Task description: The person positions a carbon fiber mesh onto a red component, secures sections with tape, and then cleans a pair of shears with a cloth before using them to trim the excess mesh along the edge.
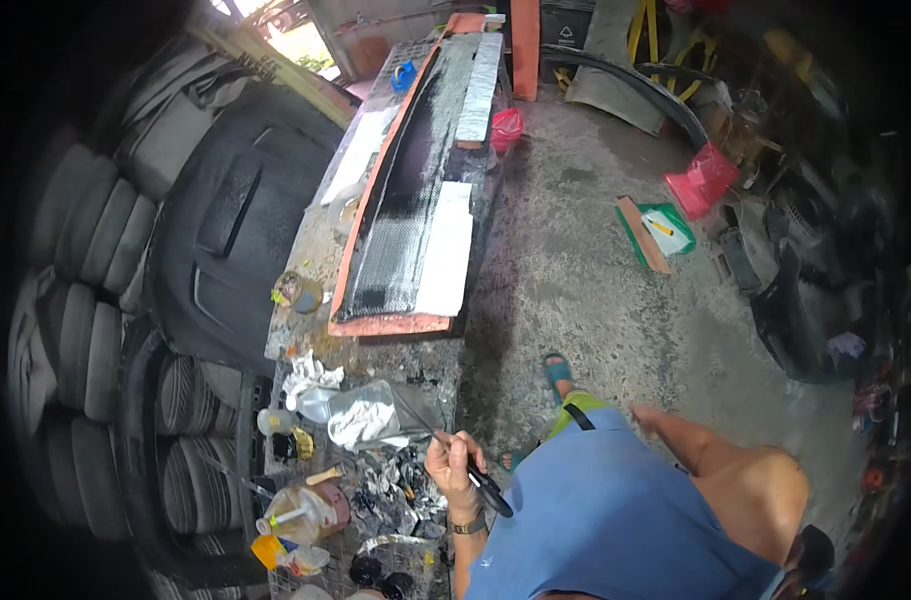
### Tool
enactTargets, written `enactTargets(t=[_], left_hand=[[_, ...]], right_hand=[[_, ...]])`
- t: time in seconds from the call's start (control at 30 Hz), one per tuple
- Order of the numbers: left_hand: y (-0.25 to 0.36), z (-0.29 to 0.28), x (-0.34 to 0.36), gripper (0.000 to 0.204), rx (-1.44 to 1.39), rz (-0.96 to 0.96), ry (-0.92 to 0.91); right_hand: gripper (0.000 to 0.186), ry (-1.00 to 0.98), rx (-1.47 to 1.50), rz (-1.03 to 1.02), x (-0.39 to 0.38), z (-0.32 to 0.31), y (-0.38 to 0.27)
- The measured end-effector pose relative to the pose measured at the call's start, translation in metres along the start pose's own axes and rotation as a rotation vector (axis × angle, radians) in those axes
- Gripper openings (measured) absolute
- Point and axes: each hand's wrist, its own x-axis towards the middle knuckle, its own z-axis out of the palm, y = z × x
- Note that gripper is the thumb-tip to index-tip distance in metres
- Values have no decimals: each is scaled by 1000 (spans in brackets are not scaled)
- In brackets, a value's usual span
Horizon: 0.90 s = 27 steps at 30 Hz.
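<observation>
My left hand [458,465], with a watch at the wrist, is closed around a slim dark tool with a thick black handle [491,492]. The tool's thin end reaches toward a clear plastic tub [396,410] holding crumpled white cloth [361,424]. My right hand [651,420] is out at my side over the floor; its fingers are not clear. Ahead on the bench lies a long orange-edged mould [391,326] lined with dark woven sheet [391,245]. White strips [444,255] lie along its right side.
Left of the tub, the bench carries a jar [299,292], a large clear jug [301,515] and a wooden-handled brush [326,476]. Black scraps [401,490] litter the near end. Stacked tyres [91,350] and a black bonnet panel [231,220] stand left. A pink bag [703,182] sits right.
</observation>
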Motion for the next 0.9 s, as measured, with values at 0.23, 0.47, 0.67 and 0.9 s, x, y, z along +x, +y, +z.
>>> enactTargets(t=[0.23,0.47,0.67,0.9], left_hand=[[-47,85,94,22,296,118,-45],[-143,236,211,18,517,54,-236],[-237,341,316,21,675,76,-351],[-299,435,462,32,718,86,-256]], right_hand=[[72,-481,-114,83,-32,-45,-51],[73,-534,119,-421,-64,-207,-255],[69,-954,279,-1046,-85,-271,-401],[78,-842,-162,-1155,-16,-328,-572]])
